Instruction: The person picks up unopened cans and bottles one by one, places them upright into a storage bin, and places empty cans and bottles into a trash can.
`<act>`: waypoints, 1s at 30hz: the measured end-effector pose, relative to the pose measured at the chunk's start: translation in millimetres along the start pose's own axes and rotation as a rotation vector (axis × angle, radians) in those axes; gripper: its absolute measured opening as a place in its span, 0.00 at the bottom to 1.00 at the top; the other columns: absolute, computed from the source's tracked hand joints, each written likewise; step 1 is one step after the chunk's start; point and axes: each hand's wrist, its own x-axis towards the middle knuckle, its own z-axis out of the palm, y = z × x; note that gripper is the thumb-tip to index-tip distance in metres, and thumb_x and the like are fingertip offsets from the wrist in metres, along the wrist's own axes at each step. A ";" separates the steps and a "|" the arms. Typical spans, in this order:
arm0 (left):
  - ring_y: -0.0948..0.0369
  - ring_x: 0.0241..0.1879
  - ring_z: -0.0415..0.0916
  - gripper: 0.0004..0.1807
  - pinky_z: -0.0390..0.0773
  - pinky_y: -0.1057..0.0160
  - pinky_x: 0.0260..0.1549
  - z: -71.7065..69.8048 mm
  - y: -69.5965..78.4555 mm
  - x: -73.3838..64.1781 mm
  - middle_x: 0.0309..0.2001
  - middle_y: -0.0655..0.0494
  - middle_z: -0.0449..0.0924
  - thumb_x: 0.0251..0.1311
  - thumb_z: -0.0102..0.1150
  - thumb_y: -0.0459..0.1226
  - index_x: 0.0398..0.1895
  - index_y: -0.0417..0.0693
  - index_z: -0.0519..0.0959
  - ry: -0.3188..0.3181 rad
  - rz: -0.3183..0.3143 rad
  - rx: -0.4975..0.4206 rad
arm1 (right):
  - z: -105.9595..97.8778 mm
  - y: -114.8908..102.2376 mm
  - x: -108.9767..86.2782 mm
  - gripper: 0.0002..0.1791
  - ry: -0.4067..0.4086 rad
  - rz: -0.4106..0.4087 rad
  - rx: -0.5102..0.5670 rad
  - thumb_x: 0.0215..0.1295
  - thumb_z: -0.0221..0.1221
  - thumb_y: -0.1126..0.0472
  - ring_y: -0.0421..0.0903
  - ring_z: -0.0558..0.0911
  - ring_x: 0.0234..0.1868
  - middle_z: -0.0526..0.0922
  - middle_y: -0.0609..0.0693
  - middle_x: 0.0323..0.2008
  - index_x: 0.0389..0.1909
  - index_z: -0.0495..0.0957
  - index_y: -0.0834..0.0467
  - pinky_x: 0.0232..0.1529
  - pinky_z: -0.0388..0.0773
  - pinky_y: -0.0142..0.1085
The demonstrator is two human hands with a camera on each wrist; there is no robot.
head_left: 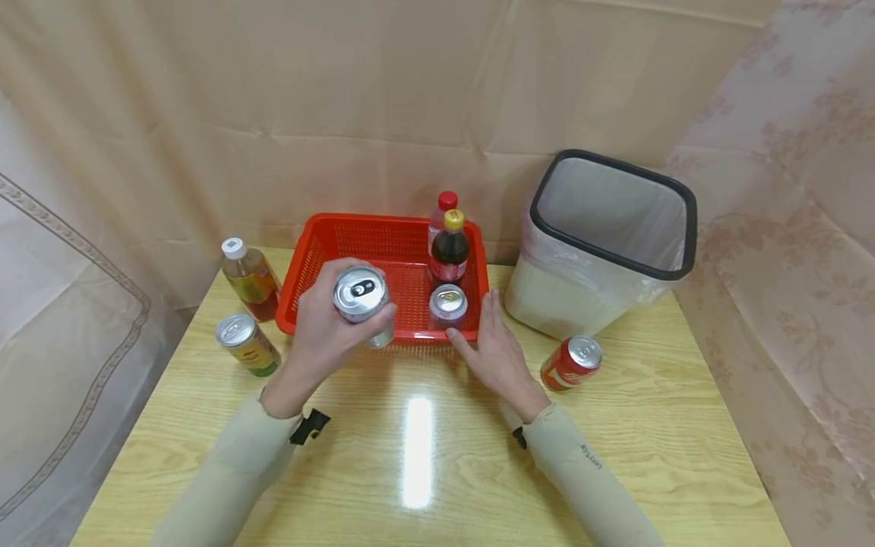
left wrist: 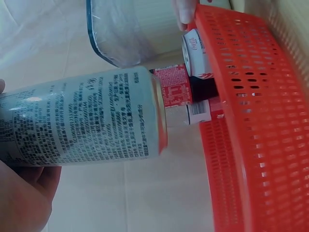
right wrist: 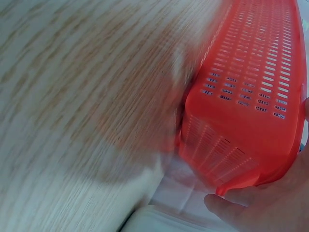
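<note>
My left hand (head_left: pixel 328 315) grips a silver-topped drink can (head_left: pixel 360 292) upright above the front left part of the red plastic basket (head_left: pixel 383 220). In the left wrist view, that can (left wrist: pixel 87 118) shows a pale side covered in small dark print. With straight fingers, my right hand (head_left: pixel 502 357) rests at the basket's front right corner, thumb at the front rim and fingers along the right side. Inside the basket, a white can (head_left: pixel 447 304), a dark cola bottle with a yellow cap (head_left: pixel 450 247) and a red-capped bottle (head_left: pixel 447 201) stand in a row on the right.
Left of the basket stand a white-capped bottle of amber drink (head_left: pixel 251 281) and a yellow-green can (head_left: pixel 249 346). A lined bin with a black rim (head_left: pixel 690 228) is at the back right, a red can (head_left: pixel 571 363) in front of it. Curtains (head_left: pixel 383 91) hang behind the wooden table (head_left: pixel 355 471).
</note>
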 end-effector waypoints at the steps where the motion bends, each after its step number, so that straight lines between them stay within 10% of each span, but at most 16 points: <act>1: 0.56 0.51 0.81 0.33 0.81 0.55 0.52 1.4 0.3 3.6 0.51 0.50 0.82 0.53 0.78 0.33 0.59 0.37 0.71 -0.011 0.000 0.000 | 0.1 0.2 0.0 0.61 0.003 -0.003 -0.001 0.71 0.43 0.23 0.61 0.47 0.81 0.35 0.64 0.83 0.82 0.36 0.67 0.75 0.59 0.56; 20: 0.52 0.58 0.73 0.32 0.75 0.45 0.62 31.0 -25.8 68.7 0.59 0.46 0.73 0.65 0.68 0.35 0.67 0.42 0.62 -0.146 -0.233 -0.193 | 0.4 -0.7 -1.9 0.58 0.027 -0.012 0.020 0.74 0.49 0.29 0.60 0.47 0.82 0.37 0.67 0.82 0.81 0.37 0.69 0.76 0.57 0.54; 30: 0.50 0.62 0.69 0.36 0.70 0.43 0.65 37.9 -42.4 97.6 0.63 0.46 0.68 0.64 0.69 0.38 0.70 0.46 0.61 -0.211 -0.342 -0.103 | 0.3 -0.5 -0.6 0.59 0.019 -0.006 0.010 0.73 0.47 0.28 0.58 0.45 0.82 0.35 0.64 0.82 0.82 0.37 0.68 0.77 0.55 0.51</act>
